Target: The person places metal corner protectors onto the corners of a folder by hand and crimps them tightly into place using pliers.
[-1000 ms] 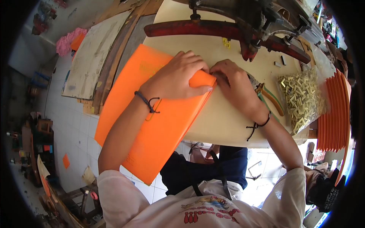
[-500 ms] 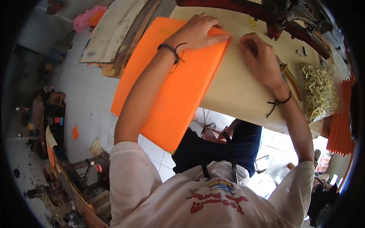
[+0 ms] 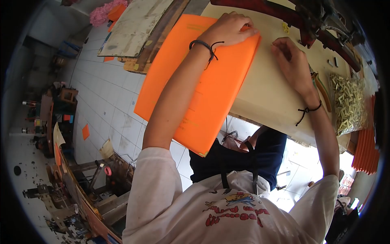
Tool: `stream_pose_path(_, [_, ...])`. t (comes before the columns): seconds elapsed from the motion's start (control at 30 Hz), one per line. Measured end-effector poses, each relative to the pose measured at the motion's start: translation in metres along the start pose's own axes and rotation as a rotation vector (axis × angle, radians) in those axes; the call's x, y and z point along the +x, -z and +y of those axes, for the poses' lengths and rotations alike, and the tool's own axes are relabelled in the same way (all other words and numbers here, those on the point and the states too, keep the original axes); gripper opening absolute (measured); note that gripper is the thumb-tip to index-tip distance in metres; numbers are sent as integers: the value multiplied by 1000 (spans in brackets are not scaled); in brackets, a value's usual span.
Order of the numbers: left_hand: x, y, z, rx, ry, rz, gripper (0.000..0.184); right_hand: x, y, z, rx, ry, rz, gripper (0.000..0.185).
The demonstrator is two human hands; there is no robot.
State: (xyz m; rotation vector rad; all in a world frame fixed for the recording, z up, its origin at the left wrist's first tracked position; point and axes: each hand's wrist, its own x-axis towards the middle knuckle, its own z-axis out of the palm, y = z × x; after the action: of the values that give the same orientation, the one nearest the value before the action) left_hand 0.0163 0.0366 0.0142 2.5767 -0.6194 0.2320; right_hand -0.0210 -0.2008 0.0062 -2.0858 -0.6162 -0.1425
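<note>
An orange cover [image 3: 211,101] lies slanted across the table's near left edge, with a gold piece on its bottom corner. My left hand [image 3: 232,29] is on its upper right corner, fingers curled over the edge and thumb along it. To the right, apart from the cover, my right hand [image 3: 289,57] hovers over the beige table top [image 3: 260,87] with thumb and fingertips pinched together; whatever is between them is too small to make out. Beyond my right wrist lie pliers [image 3: 321,87] and a clear bag of gold metal corners [image 3: 348,103].
A red metal machine [image 3: 280,14] spans the table's far side. Small yellow pieces [image 3: 285,27] lie near it. A stack of orange covers [image 3: 365,150] stands at the right. Boards [image 3: 136,28] are at the left, beside the tiled floor.
My right hand has moved away from the cover's corner, while my left hand has stayed on it. The view has shifted, so the table appears higher and further right.
</note>
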Motion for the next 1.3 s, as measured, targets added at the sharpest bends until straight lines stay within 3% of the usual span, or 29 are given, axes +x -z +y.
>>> stream_pose_path(0.2, [1, -4, -3, 119, -147, 122, 31, 4, 1, 5, 305, -107, -90, 24])
stream_pose_path(0.47, [-11, 2, 17, 17, -188, 63, 22, 5, 9, 7, 632, -293, -117, 29])
stream_pose_path(1.03, [-15, 6, 28, -90, -306, -44, 27, 4, 7, 5, 413, -276, -61, 23])
stream_pose_path(1.1, [-16, 13, 34, -99, -318, 2, 26, 3, 12, 2, 383, -337, -92, 23])
stream_pose_path(1.3, [-21, 21, 55, -12, -323, 104, 22, 1, 9, 4, 465, -214, -66, 26])
